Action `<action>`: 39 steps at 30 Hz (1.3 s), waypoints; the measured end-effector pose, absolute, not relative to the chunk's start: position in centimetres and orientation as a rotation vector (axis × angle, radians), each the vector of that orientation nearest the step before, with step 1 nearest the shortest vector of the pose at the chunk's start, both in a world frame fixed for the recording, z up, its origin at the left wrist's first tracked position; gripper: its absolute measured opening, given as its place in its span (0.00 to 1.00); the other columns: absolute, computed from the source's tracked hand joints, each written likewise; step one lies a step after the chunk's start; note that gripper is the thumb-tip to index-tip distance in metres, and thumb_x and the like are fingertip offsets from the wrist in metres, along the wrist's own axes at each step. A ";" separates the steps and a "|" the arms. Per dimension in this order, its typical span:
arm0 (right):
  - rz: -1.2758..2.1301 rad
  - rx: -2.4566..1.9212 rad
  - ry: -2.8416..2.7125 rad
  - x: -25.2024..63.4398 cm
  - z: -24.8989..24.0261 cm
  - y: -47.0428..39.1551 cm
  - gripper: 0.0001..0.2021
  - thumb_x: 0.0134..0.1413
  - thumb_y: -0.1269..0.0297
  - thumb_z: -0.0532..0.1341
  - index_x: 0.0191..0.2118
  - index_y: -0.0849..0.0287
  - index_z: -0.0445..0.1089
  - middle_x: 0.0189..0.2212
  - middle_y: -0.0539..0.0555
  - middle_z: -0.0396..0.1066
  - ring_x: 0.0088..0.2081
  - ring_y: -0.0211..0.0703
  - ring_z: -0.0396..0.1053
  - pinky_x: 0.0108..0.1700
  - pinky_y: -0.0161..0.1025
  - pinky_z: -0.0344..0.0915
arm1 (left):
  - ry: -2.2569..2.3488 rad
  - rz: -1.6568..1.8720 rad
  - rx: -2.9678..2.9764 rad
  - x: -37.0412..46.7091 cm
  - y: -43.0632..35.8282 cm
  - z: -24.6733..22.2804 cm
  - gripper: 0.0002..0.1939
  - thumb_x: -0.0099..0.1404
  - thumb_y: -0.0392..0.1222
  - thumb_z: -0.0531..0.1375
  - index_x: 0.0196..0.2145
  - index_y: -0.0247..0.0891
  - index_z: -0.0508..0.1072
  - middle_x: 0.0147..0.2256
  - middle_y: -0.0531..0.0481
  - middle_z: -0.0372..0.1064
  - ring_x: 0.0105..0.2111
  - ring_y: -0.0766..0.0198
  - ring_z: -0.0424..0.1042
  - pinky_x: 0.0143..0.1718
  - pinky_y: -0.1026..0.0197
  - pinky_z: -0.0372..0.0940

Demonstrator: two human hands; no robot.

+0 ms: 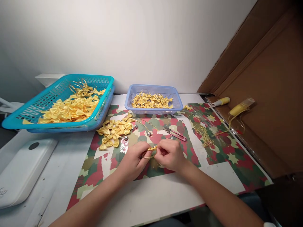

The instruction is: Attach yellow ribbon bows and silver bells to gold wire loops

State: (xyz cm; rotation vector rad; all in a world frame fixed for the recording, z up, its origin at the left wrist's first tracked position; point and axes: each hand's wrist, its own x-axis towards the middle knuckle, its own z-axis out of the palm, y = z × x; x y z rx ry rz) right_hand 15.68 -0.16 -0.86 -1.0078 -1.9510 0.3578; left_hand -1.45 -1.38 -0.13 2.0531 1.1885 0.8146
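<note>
Over the patterned mat, my left hand (pixel 137 156) pinches a yellow ribbon bow (pixel 152 148) with a loop of gold cord (pixel 149 157) hanging below it. My right hand (pixel 170 154) is closed at the bow's other side, fingertips pressed together on it or its cord; the exact grip is hidden. Beyond my left hand lies a loose pile of yellow bows (pixel 115 130). Small silver bells (pixel 126 138) lie beside that pile, and a gold cord (pixel 142 123) stretches out near them. Pink-handled thread snips (pixel 176 135) rest past my right hand.
A turquoise basket (pixel 106 82) heaped with bows stands at the left, stacked on a blue one. At the back is a lilac basket (pixel 153 111) of bows with cords. Right: gold cords (pixel 203 134), yellow thread spools (pixel 239 107), a cardboard wall (pixel 260 78). A white device (pixel 26 170) lies left.
</note>
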 end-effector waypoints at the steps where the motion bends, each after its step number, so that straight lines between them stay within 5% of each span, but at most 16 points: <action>1: 0.381 -1.019 -1.944 15.7 -0.9 -0.2 0.12 0.42 0.74 0.54 0.18 0.57 0.49 0.14 0.43 0.47 0.18 0.31 0.46 0.22 0.33 0.47 | 1.192 0.802 2.019 -1.5 -1.4 0.0 0.14 0.68 0.39 0.49 0.24 0.39 0.56 0.22 0.56 0.55 0.25 0.66 0.56 0.27 0.64 0.51; 9: 0.600 -1.094 -2.053 15.8 0.0 -0.4 0.05 0.44 0.67 0.58 0.24 0.57 0.60 0.16 0.43 0.56 0.19 0.32 0.53 0.25 0.33 0.53 | 1.195 0.752 1.900 -1.5 -1.5 0.9 0.18 0.70 0.46 0.44 0.24 0.40 0.56 0.23 0.55 0.54 0.25 0.65 0.55 0.27 0.62 0.52; 17: 0.847 -1.158 -1.924 15.6 -0.1 -0.3 0.10 0.50 0.70 0.53 0.20 0.57 0.57 0.16 0.45 0.57 0.20 0.33 0.53 0.24 0.33 0.51 | 1.217 0.741 1.849 -1.3 -1.5 0.6 0.18 0.70 0.46 0.44 0.23 0.40 0.50 0.22 0.56 0.50 0.23 0.66 0.51 0.25 0.62 0.49; 23: 1.123 -1.164 -1.561 15.1 -0.1 -0.6 0.09 0.44 0.70 0.55 0.18 0.57 0.56 0.15 0.43 0.50 0.19 0.31 0.47 0.21 0.32 0.47 | 1.158 0.775 1.642 -1.1 -1.6 0.4 0.17 0.69 0.45 0.45 0.22 0.39 0.55 0.22 0.56 0.52 0.24 0.66 0.53 0.27 0.63 0.51; 29: 1.177 -1.167 -1.481 14.7 -0.4 -0.6 0.10 0.49 0.66 0.55 0.20 0.58 0.58 0.15 0.44 0.51 0.19 0.32 0.49 0.21 0.32 0.49 | 1.203 0.827 1.530 -0.9 -1.6 0.4 0.18 0.67 0.47 0.47 0.21 0.39 0.58 0.22 0.55 0.54 0.24 0.66 0.55 0.27 0.62 0.52; 33: 1.021 -1.212 -1.773 16.3 0.4 0.5 0.09 0.52 0.64 0.59 0.24 0.58 0.65 0.18 0.46 0.61 0.21 0.33 0.56 0.23 0.33 0.53 | 1.239 0.843 1.421 -1.0 -1.7 0.4 0.17 0.66 0.49 0.50 0.22 0.39 0.59 0.22 0.54 0.56 0.25 0.66 0.57 0.27 0.63 0.54; 37: 0.361 -1.529 -1.997 20.0 0.8 2.5 0.08 0.48 0.60 0.66 0.33 0.56 0.69 0.32 0.53 0.71 0.38 0.47 0.66 0.39 0.42 0.62 | 1.275 0.839 1.253 -1.0 -1.6 0.3 0.18 0.64 0.49 0.51 0.20 0.39 0.56 0.21 0.54 0.56 0.22 0.67 0.55 0.22 0.64 0.51; 39: 0.167 -1.729 -2.013 21.8 0.4 3.3 0.13 0.46 0.54 0.67 0.34 0.56 0.68 0.36 0.57 0.70 0.39 0.52 0.65 0.39 0.45 0.61 | 1.274 0.830 1.152 -1.0 -1.6 0.2 0.17 0.63 0.49 0.52 0.20 0.39 0.57 0.20 0.55 0.55 0.21 0.68 0.55 0.21 0.65 0.49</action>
